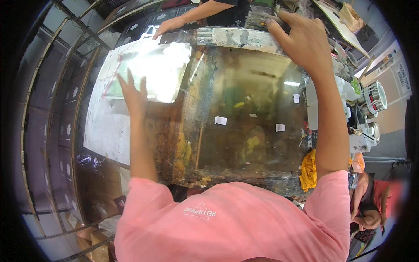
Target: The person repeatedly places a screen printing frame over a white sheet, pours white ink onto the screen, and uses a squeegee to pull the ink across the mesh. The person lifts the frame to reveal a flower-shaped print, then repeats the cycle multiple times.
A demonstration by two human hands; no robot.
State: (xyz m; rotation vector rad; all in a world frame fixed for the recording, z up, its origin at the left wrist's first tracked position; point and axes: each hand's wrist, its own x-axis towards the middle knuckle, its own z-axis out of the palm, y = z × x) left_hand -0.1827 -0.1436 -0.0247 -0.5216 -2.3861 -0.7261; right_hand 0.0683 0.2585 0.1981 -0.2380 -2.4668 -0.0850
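Note:
My left hand (pixel 134 96) has its fingers spread at the near edge of a stack of glossy, pale sheets (pixel 168 76), which glares in the light. I cannot tell whether the fingertips press on it. Under the stack lies a large white board (pixel 102 120). At the far right of the worktable, my right hand (pixel 305 41) is bent round a dark edge beside a paint-stained white bar (pixel 244 38); what it grips is mostly hidden. Between my arms is a glossy, see-through tabletop panel (pixel 244 148) with several small white paper pieces (pixel 221 120) on it.
Across the table, another person's hand (pixel 170 26) reaches to the stack's far edge. A yellow cloth (pixel 308 170) lies by my right elbow. White tubs (pixel 375 97) stand to the right. Metal racks (pixel 52 109) line the left. Another person sits at the lower right.

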